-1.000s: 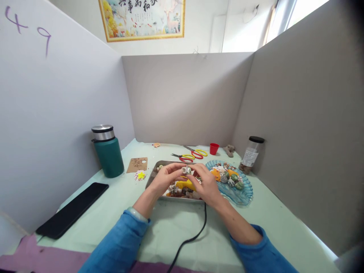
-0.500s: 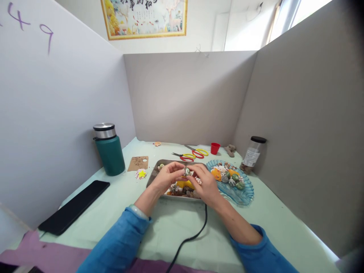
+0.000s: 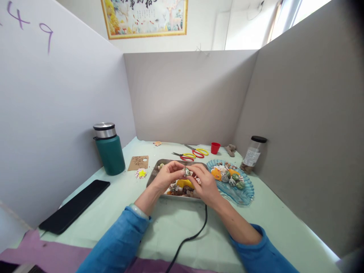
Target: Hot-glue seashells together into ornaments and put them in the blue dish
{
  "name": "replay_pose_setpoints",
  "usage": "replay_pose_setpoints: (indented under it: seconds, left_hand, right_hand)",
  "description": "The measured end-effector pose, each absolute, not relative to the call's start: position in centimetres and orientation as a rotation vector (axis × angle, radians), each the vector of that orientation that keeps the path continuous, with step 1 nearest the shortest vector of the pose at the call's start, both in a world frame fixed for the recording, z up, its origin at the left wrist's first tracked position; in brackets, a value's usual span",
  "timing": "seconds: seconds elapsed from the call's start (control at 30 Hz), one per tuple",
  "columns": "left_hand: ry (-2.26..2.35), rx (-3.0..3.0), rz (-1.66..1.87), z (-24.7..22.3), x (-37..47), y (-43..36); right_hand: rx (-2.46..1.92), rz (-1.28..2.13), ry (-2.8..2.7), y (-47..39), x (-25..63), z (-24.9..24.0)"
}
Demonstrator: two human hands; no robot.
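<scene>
Between the fingertips of both hands is a small speckled shell [image 3: 187,172], white with dark green-grey marks. My left hand [image 3: 168,177] pinches it from the left, and my right hand [image 3: 205,185] grips it from the right. Both hands are above a metal tray [image 3: 155,175], which holds a yellow piece [image 3: 185,183], brownish stones [image 3: 187,192] and other speckled shells, partly covered by my fingers. To the right of my right hand lies a blue scalloped plate [image 3: 240,195] with orange pieces [image 3: 216,174], green and grey shells [image 3: 232,181] and white bits.
Behind the tray lie two pairs of scissors [image 3: 196,153] and a red cup [image 3: 215,148]. A lidded jar [image 3: 251,156] stands at right. On the left are a green flask [image 3: 109,151], a black phone [image 3: 75,206], a brown card [image 3: 138,163] and a yellow flower-like piece [image 3: 141,173]. A black cable [image 3: 189,239] crosses the front.
The speckled shell has turned slightly between my fingertips and shows more of its pale side. Both hands stay almost in the same place.
</scene>
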State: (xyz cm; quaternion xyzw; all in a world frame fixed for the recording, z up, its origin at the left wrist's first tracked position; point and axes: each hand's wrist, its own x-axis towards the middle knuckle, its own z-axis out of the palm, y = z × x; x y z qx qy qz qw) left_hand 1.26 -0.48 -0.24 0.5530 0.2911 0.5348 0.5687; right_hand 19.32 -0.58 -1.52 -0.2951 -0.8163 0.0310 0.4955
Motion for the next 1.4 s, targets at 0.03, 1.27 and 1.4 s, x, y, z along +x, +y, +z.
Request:
replay_pose_setpoints:
  seconds: [0.03, 1.27, 1.4]
  left_hand:
    - [0.689, 1.303, 1.260, -0.2, 1.3, -0.5]
    - [0.754, 1.374, 1.310, 0.8, 1.8, -1.3]
    - [0.770, 1.380, 1.330, 0.8, 1.9, -1.3]
  right_hand:
    - [-0.717, 0.077, -1.979, -0.6, 19.3, -1.5]
    - [-0.726, 0.060, -1.926, -1.2, 19.1, -1.1]
    - [-0.710, 0.050, -1.927, -1.3, 19.1, -0.9]
